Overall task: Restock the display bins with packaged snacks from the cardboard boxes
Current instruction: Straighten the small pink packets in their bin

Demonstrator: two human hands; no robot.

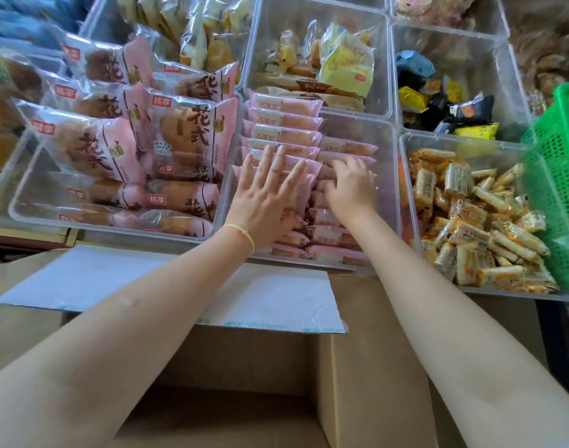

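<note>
- Pressing down flat, the left hand (266, 192) is lying with fingers straight and spread on the left stack of pink snack packs (284, 122) inside the middle clear bin (391, 176).
- Working just beside it, the right hand (349, 185) is curling its fingers over the right-hand column of the same pink packs; it is touching them, though whether it is actually gripping one I cannot tell.
- Sitting in two columns, the packs are filling the bin from its near edge up toward its far wall, with the right far corner showing bare plastic.
- Standing open below both forearms, the cardboard box (357, 367) is sitting against the near edge of the bins, a white sheet (92, 276) lying across its far flap.
- Flanking the middle bin, large pink bread bags (189, 130) are crowding the left bin, and small orange-wrapped rolls (470, 218) are heaped in the right bin.
- Poking in at the right edge, a green basket (558, 176) is overlapping that right bin.
</note>
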